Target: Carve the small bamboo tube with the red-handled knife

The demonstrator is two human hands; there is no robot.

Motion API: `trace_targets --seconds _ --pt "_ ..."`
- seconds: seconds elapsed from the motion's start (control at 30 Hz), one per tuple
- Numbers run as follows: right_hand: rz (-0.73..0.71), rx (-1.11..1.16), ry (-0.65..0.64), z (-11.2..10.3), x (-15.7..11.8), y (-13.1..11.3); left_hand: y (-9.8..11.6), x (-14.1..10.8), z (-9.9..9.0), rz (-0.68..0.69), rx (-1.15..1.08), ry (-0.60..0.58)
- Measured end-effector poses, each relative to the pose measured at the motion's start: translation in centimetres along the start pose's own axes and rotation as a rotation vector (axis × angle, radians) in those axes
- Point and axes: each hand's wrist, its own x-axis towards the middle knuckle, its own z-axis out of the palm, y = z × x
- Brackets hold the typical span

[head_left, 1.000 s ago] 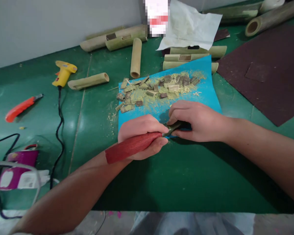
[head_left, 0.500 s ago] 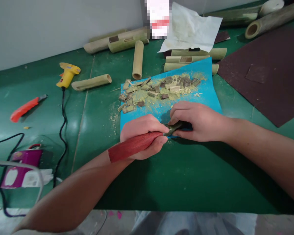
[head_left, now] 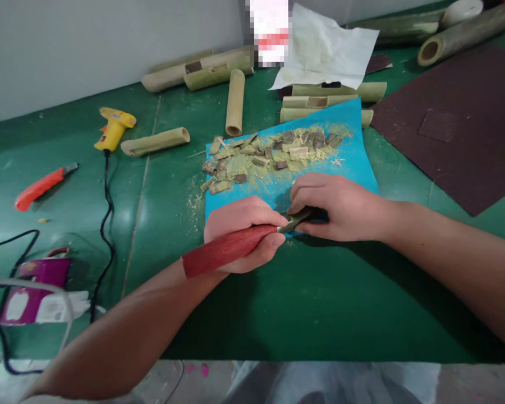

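Note:
A tool with a red wooden handle (head_left: 227,249) lies in my left hand (head_left: 244,224), whose fingers are wrapped round it. The tool's far end points right, toward a dark green, slim piece (head_left: 297,220) that my right hand (head_left: 334,207) pinches between thumb and fingers. Much of that piece is hidden by my fingers. Both hands are close together over the front edge of a blue sheet (head_left: 357,163). Behind them on the sheet lie bamboo chips (head_left: 298,152) and greenish dust.
On the green table (head_left: 278,314) are a yellow glue gun (head_left: 115,129), an orange-handled cutter (head_left: 40,188) and a purple packet (head_left: 37,286) with cables. Bamboo tubes (head_left: 234,104), white paper (head_left: 324,50) and dark brown sheets (head_left: 458,123) lie farther back.
The whole view has shifted slightly, with things appearing a little farther left. Both hands keep the same grips and nearly the same places.

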Motion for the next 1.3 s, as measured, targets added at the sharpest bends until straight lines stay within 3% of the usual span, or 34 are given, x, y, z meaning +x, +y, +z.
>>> trace_targets --seconds 0.9,1.07,1.3 --pt "0.009 0.006 -0.007 -0.02 0.08 0.02 0.07 0.27 0.07 -0.006 0.005 -0.017" --pt "-0.007 0.009 -0.007 -0.02 0.12 0.19 0.29 0.44 0.43 -0.072 -0.032 0.046" --pt "-0.017 0.021 -0.012 -0.04 0.11 0.05 -0.44 -0.37 0.28 -0.018 -0.034 0.106"
